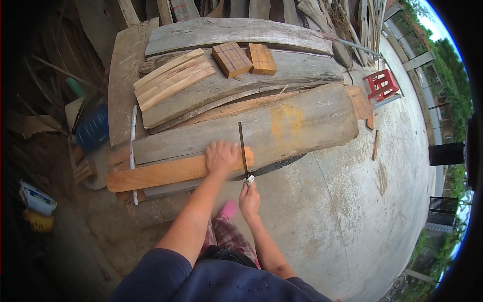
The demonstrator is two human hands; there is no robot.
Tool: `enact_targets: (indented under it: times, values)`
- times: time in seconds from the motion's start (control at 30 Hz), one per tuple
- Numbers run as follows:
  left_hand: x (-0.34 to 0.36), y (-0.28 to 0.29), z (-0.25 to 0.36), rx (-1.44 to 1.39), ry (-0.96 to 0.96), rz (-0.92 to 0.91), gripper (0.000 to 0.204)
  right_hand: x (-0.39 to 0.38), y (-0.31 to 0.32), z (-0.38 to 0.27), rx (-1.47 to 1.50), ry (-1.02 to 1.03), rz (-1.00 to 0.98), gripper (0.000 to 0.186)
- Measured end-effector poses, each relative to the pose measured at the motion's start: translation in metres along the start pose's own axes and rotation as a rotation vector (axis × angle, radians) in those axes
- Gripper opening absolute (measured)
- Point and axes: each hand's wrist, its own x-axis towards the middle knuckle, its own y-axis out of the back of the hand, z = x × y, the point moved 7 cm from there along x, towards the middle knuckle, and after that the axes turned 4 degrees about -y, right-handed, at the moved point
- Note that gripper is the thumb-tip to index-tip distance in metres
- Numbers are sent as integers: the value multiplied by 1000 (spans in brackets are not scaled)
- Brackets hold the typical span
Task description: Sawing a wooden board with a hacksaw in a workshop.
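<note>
An orange-brown wooden board (158,173) lies lengthwise over larger grey planks. My left hand (221,158) rests on the board near its right end, holding it down with the fingers over its far edge. In my right hand (249,199) is a hand saw (243,151), gripped by its pale handle below the board's near edge. Its long, narrow dark blade points away from me and crosses the board just right of my left hand. The teeth and any cut under the blade cannot be made out.
Several pale wood strips (176,78) and two wooden blocks (232,59) sit on the far planks. A mottled white bar (133,146) lies by the board's left end. A red plastic stool (381,84) stands at the right, a blue bottle (94,128) at the left.
</note>
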Motion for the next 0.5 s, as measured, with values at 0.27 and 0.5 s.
enact_targets:
  times: [0.27,0.5]
  values:
    - [-3,0,-7,23,-4,-3,35,-40,2,26,-15,-20,-8,22]
    - [0,-2,1,4,-17,12,36,23,0,-22,-66,27,-21,23]
